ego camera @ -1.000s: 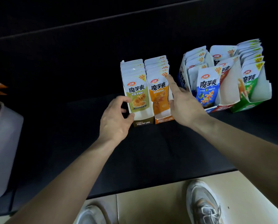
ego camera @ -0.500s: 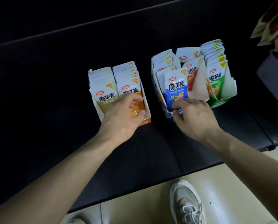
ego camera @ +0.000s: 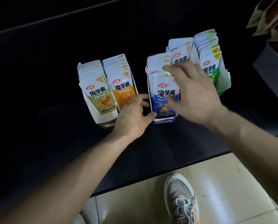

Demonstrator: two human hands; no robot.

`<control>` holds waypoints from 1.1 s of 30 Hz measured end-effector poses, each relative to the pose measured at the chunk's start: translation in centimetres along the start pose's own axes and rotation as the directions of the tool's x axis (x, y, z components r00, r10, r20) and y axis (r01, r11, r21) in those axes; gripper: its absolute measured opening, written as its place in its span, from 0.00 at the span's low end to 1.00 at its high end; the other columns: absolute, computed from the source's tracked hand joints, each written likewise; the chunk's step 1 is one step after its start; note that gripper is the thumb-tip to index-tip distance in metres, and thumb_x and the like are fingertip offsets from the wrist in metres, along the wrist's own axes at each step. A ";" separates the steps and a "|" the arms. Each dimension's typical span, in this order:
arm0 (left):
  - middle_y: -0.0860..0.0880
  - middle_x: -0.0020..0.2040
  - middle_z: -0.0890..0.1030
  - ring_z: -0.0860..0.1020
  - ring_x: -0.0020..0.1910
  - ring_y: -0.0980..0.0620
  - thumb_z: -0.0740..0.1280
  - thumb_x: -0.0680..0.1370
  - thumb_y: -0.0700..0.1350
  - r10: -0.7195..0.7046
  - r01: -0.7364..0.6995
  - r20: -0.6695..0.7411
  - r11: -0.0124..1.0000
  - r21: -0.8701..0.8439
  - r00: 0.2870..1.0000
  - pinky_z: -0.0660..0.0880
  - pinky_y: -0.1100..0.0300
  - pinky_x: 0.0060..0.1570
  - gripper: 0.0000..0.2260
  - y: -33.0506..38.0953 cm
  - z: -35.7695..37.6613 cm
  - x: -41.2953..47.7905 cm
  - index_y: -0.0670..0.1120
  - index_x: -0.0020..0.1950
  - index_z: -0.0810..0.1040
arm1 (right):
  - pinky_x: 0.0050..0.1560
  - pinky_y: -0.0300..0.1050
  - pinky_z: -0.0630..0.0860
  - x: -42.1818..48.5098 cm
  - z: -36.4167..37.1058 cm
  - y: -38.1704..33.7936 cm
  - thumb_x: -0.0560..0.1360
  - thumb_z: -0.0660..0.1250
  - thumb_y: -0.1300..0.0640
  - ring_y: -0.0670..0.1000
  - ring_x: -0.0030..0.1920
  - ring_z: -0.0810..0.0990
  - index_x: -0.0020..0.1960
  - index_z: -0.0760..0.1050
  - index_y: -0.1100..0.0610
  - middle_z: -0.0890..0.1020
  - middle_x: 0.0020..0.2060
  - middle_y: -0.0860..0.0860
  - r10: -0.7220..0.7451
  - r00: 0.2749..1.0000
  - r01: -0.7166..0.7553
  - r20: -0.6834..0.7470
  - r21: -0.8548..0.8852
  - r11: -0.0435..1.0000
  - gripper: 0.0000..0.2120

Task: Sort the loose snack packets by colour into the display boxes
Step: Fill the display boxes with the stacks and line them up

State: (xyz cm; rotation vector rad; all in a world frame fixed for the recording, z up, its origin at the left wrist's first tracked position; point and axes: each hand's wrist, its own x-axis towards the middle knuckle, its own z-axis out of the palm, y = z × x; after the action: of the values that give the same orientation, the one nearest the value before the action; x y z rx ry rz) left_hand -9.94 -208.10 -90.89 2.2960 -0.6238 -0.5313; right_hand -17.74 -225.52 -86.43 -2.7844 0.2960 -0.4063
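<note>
Over on the dark table (ego camera: 38,126), quick update from the remote seat. Half a second back my left hand (ego camera: 133,117) was on the orange box (ego camera: 134,84) and my right hand (ego camera: 194,94) was down at the blue box's (ego camera: 164,121) front lip.

Now the left has slid off orange into the gap. Its thumb sits on blue's front left corner, with the fingers bent and a bit apart along the wall. Gripping or just bracing, I can't tell. The right has lifted over the blue stack, blurry, with its fingers spread wide and holding nothing that I can see. Its thumb is in front of the front blue packet (ego camera: 164,94).

My read: olive and orange are squared up and I'm tidying blue now, so the sorting looks basically done.

Counts:
- One table.
- Five boxes in a row: olive box (ego camera: 106,117), orange, blue, red box (ego camera: 194,53) and green box (ego camera: 223,81). Olive and orange touch, then there's a gap, then the other three sit together.
- Two hands.
- Zero loose packets that I can spot.
- Packets per box overlap too much to count, and red's are mostly behind my hand.
</note>
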 end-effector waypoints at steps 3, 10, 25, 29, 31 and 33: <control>0.59 0.59 0.79 0.80 0.53 0.52 0.73 0.76 0.52 -0.004 0.004 0.017 1.000 -0.003 1.000 0.78 0.49 0.56 0.27 0.0 0.6 -0.3 0.56 0.72 0.67 | 0.73 0.59 0.56 2.7 0.3 0.9 0.67 0.76 0.44 0.57 0.76 0.60 0.81 0.51 0.52 0.58 0.79 0.53 -0.025 0.958 0.091 0.287 -0.223 0.971 0.52; 0.60 0.61 0.78 0.80 0.50 0.53 0.71 0.76 0.50 -0.016 0.017 0.028 0.999 -0.028 0.999 0.79 0.50 0.54 0.25 -0.3 0.7 -0.3 0.56 0.72 0.68 | 0.71 0.59 0.54 2.6 1.8 1.1 0.59 0.80 0.36 0.57 0.69 0.69 0.80 0.48 0.53 0.63 0.72 0.54 -0.076 0.947 0.188 0.311 -0.350 0.918 0.62; 0.59 0.64 0.77 0.80 0.53 0.53 0.72 0.77 0.49 -0.007 0.011 0.065 0.998 -0.067 0.998 0.79 0.50 0.55 0.28 -0.6 0.6 -0.5 0.55 0.74 0.66 | 0.68 0.59 0.63 3.0 1.4 0.7 0.61 0.82 0.43 0.59 0.69 0.71 0.74 0.57 0.52 0.64 0.73 0.54 -0.110 0.937 0.211 0.333 -0.288 0.934 0.52; 0.59 0.65 0.77 0.80 0.54 0.53 0.72 0.76 0.49 0.002 0.004 0.086 0.998 -0.068 0.996 0.79 0.49 0.55 0.28 -0.6 0.6 -0.5 0.56 0.75 0.66 | 0.66 0.58 0.66 4.5 1.2 0.5 0.56 0.82 0.37 0.58 0.68 0.69 0.76 0.55 0.52 0.66 0.68 0.53 -0.046 0.933 0.189 0.357 -0.376 0.907 0.59; 0.59 0.65 0.77 0.80 0.55 0.52 0.72 0.76 0.49 -0.001 0.006 0.081 0.998 -0.061 0.997 0.79 0.49 0.55 0.28 -0.5 0.5 -0.5 0.56 0.74 0.66 | 0.64 0.58 0.66 5.1 1.0 0.3 0.55 0.80 0.33 0.58 0.66 0.68 0.74 0.61 0.53 0.68 0.64 0.54 -0.035 0.929 0.202 0.367 -0.427 0.882 0.56; 0.59 0.65 0.77 0.80 0.55 0.52 0.72 0.76 0.49 -0.003 0.007 0.078 0.999 -0.052 0.997 0.79 0.49 0.56 0.28 -0.5 0.5 -0.4 0.55 0.74 0.66 | 0.63 0.57 0.66 5.2 0.8 0.1 0.55 0.78 0.31 0.58 0.64 0.67 0.71 0.66 0.54 0.68 0.61 0.54 -0.029 0.923 0.222 0.385 -0.468 0.855 0.52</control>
State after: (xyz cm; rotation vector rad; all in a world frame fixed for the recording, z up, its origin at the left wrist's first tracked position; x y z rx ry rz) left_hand -10.36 -207.77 -91.50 2.2371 -0.6340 -0.6345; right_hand -12.64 -226.61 -85.95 -3.3259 0.1380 0.2096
